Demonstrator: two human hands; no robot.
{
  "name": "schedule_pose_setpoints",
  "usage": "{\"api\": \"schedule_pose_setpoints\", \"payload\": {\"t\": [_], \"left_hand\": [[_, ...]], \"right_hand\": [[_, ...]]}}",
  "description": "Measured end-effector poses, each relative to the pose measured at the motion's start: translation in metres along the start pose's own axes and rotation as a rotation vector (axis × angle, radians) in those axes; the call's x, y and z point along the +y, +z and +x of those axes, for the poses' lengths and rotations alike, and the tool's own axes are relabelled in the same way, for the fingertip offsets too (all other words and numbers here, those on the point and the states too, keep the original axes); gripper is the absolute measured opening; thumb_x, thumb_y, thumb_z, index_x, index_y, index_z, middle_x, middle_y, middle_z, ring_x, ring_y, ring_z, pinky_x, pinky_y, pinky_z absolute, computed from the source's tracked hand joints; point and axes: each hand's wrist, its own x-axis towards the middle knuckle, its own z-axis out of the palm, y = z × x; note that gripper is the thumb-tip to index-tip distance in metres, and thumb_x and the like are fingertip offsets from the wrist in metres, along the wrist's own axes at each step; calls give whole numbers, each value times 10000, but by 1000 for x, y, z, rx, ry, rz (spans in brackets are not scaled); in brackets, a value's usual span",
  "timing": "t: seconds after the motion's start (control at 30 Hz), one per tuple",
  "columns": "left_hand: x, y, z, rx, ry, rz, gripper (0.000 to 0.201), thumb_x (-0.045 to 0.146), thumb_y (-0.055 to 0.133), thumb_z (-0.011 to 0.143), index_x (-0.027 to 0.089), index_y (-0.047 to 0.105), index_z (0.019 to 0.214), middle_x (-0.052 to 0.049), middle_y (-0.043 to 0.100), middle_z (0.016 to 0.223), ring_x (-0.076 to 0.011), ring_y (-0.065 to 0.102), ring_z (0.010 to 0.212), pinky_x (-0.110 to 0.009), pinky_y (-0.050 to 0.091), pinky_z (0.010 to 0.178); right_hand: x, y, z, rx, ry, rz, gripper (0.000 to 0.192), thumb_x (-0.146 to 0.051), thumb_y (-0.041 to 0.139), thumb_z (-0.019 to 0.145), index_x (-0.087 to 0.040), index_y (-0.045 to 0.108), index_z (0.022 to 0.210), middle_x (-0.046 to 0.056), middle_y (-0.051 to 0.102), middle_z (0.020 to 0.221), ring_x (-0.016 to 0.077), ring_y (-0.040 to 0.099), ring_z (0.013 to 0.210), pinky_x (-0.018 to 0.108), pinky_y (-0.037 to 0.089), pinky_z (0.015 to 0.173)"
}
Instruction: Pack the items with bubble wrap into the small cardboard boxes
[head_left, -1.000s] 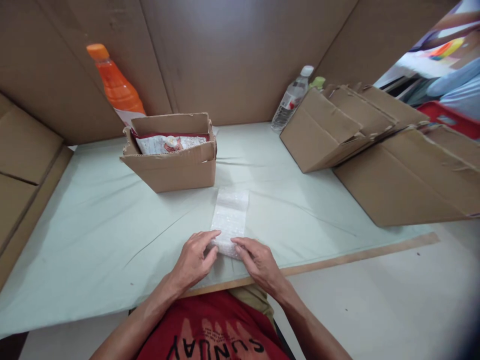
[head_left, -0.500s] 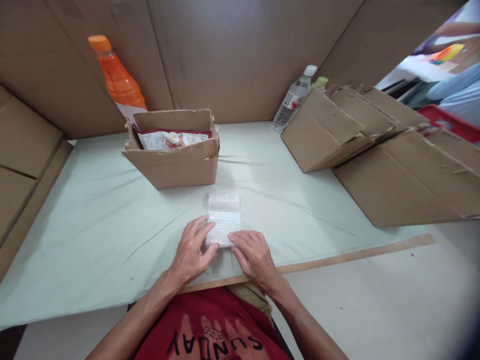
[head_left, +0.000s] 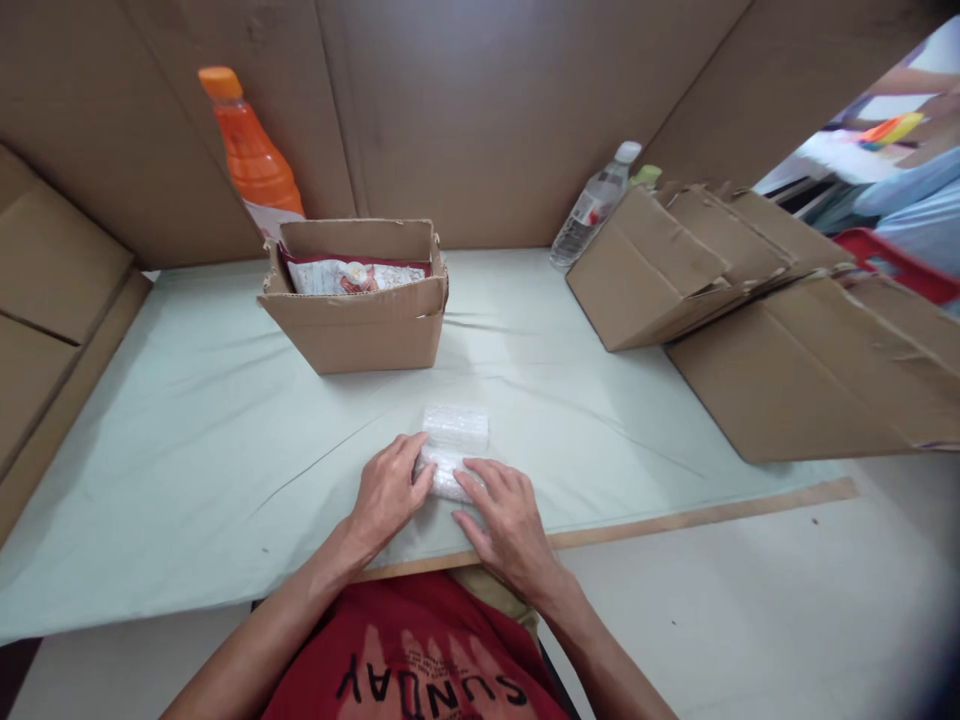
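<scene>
A strip of clear bubble wrap (head_left: 455,425) lies on the pale green cloth in front of me, its near part folded into a thick roll. My left hand (head_left: 391,490) is closed on the roll's left end, thumb at the near side and fingers at the far side. At the right end, the fingertips of my right hand (head_left: 504,515) rest on the roll, fingers apart and the thumb off the wrap. Whether anything is inside the roll, I cannot tell.
Beyond the wrap stands an open cardboard box (head_left: 375,335) holding a printed packet (head_left: 360,277). Behind it is an orange bottle (head_left: 255,150). A clear bottle (head_left: 592,210) and tilted cartons (head_left: 787,370) stand right. Cardboard walls (head_left: 487,120) enclose the table (head_left: 187,480). Another person's arm shows far right.
The near part of the bubble wrap has been rolled away from me, so less of it lies flat. My right thumb has come off the wrap and its fingers have spread.
</scene>
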Motion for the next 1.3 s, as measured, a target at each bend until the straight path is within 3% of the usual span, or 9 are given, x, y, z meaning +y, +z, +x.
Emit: {"api": "schedule_pose_setpoints", "payload": {"t": [0.1,0.3,0.4,0.57,0.7,0.8,1.1,1.2,1.3], "left_hand": [[-1,-2,-7,29,-106,-157,410,351,571,901,179,589,1273,-71,651,1032,-175,598,746,-332,514,711],[6,-6,-29,54,-503,-964,791,394,729,773,153,374,1437,-129,612,1215,-222,625,1073,-364,517,918],[15,-5,-28,74,-603,-1230,946,332,795,691,121,313,1478,-80,667,1062,-177,639,952,-311,497,895],[21,-5,-23,54,-594,-1355,929,276,821,681,126,363,1476,21,639,779,-134,607,752,-257,480,765],[21,-5,-23,-24,-472,-1299,873,302,795,742,146,366,1486,-11,672,858,-148,620,812,-261,487,785],[17,-3,-22,25,-484,-1123,812,304,749,776,132,379,1478,-39,679,946,-149,614,839,-264,492,800],[-7,8,-22,164,-374,-641,565,271,640,852,176,504,1393,-59,680,1029,-176,646,853,-324,536,823],[-10,-16,-9,307,-133,-428,483,276,628,882,217,528,1351,-99,669,1162,-223,664,1005,-381,555,888],[-10,-66,22,563,189,-72,522,214,605,907,242,473,1411,-138,591,1337,-269,579,1235,-454,506,1019]], "right_hand": [[5,6,9,26,46,76,268,-197,547,960,-178,663,1201,124,725,1163,267,646,1052,431,492,886],[-1,10,18,32,385,510,295,-321,565,961,-198,691,1198,85,756,1143,224,704,980,338,554,857],[-12,11,16,-51,411,660,297,-356,565,954,-213,699,1178,69,758,1121,219,708,990,328,560,860],[-5,3,12,126,409,575,354,-423,609,910,-212,697,1180,129,641,1331,286,579,1257,455,458,1072],[6,-1,17,-38,470,820,580,-517,628,873,-178,590,1342,147,651,1332,281,637,1193,401,542,968],[2,6,22,-126,483,774,523,-488,697,816,-169,647,1228,112,741,1144,257,705,1015,356,574,881],[-2,26,28,51,246,478,259,-334,616,894,-226,711,1110,86,782,1036,266,752,879,367,627,762],[7,15,36,51,247,511,235,-349,610,909,-228,721,1077,75,791,991,248,763,844,324,639,743],[22,-9,54,76,249,469,242,-394,629,902,-222,733,1037,60,796,938,224,758,762,294,638,712]]}}
